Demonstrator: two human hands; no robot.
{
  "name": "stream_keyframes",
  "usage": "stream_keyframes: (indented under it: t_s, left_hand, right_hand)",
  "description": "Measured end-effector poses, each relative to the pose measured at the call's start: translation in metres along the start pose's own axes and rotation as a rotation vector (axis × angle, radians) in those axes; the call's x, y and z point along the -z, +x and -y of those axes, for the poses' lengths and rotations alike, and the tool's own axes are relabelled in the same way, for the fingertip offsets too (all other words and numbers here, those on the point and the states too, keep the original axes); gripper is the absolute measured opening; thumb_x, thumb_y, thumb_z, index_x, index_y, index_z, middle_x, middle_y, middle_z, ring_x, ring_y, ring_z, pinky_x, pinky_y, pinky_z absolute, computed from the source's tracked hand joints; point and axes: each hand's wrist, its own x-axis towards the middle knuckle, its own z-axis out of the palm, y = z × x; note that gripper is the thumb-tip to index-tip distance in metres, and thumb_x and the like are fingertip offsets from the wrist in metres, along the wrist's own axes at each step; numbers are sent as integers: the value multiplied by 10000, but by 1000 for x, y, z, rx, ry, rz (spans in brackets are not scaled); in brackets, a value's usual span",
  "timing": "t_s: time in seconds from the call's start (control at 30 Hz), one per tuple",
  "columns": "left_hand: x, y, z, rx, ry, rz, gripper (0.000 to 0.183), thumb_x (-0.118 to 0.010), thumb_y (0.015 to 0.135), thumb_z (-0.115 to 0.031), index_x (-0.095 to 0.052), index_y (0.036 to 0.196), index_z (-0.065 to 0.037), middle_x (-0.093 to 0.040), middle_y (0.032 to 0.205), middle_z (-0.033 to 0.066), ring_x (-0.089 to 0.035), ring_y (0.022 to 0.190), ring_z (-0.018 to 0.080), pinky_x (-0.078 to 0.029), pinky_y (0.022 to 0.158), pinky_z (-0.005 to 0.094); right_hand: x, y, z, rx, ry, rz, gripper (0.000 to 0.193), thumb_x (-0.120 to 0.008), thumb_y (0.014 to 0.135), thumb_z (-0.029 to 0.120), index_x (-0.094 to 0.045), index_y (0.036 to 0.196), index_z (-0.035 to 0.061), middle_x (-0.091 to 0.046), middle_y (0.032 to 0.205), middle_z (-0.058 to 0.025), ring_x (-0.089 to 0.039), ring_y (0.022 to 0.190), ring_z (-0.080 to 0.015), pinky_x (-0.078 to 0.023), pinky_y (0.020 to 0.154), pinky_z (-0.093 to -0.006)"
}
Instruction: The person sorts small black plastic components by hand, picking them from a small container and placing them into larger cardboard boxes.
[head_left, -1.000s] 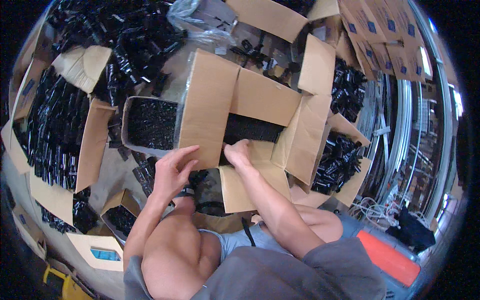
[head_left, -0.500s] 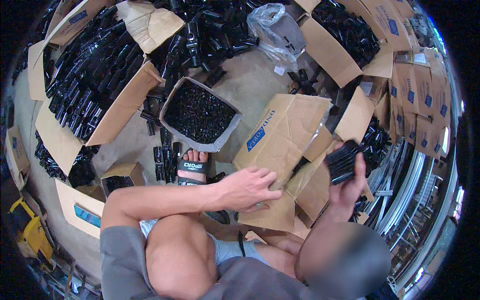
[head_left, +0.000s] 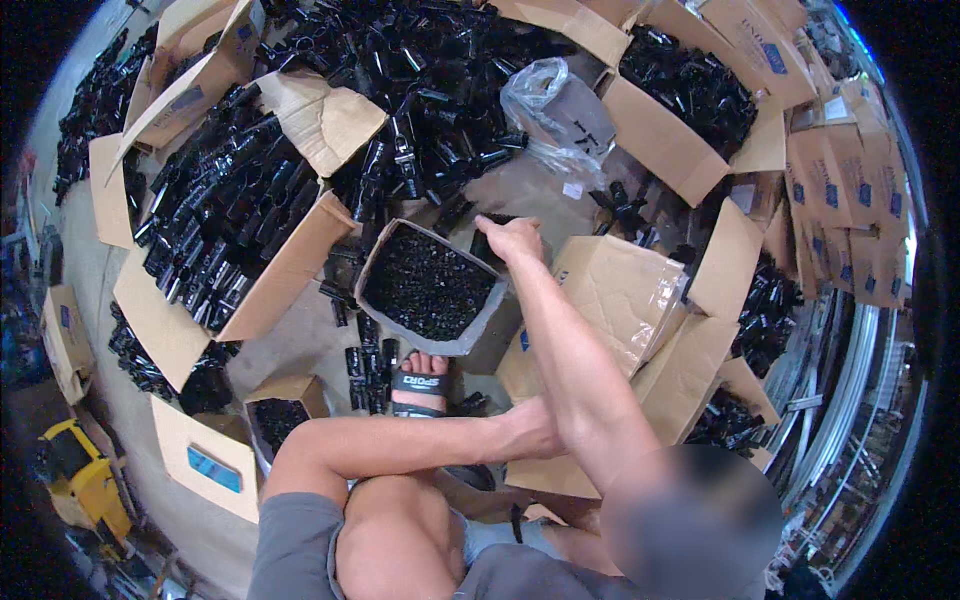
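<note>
My right hand is stretched out over the far right rim of a grey bin filled with small black parts. Its fingers are closed around a dark black piece, mostly covered by the hand, so its shape is unclear. My left hand rests by the near side of a cardboard box; my right forearm crosses over it and hides its fingers.
A large open carton of black tubular parts stands at left, and another carton at far right. Loose black parts lie heaped beyond the bin. A clear plastic bag covers a grey container. Metal rails run along the right.
My right hand has swung from the right side, where it held up a black ribbed piece, across to the bin. My left hand has shifted slightly and is now partly covered. The view has turned.
</note>
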Motion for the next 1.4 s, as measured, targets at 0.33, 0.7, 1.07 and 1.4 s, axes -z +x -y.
stream_keyframes:
  t_s: [0.33,0.7,1.07,1.4]
  left_hand:
    - [42,-2,4,31,11,122,525,-744,772,-307,-575,1266,-256,-580,1211,143,-615,1126,333,-554,878,411]
    - [69,-68,31,226,-69,-331,234,-805,766,-149,-631,915,-103,-548,721,55,-590,622,249,-476,545,385]
    - [70,-79,29,268,-33,-308,228,-795,752,-126,-636,914,-98,-541,721,53,-586,629,243,-487,548,374]
    - [65,-73,30,311,-38,-348,217,-795,758,-122,-648,917,-104,-542,727,64,-580,624,251,-478,543,382]
  right_hand:
    - [131,-84,-6,683,378,-185,518,-576,1020,436,-688,1092,-64,-728,1128,-225,-726,992,-355,-565,887,-409]
    - [72,-109,-314,312,-160,-389,398,-630,963,237,-662,1238,-48,-665,1238,-275,-629,1164,-431,-497,1019,-480]
    - [101,-89,-262,151,15,-592,386,-622,915,111,-603,1248,-83,-624,1242,-346,-562,1230,-466,-445,1065,-479]
    - [198,3,-320,188,463,-356,337,-629,969,207,-652,1166,-66,-712,1025,-110,-671,834,-209,-537,772,-314]
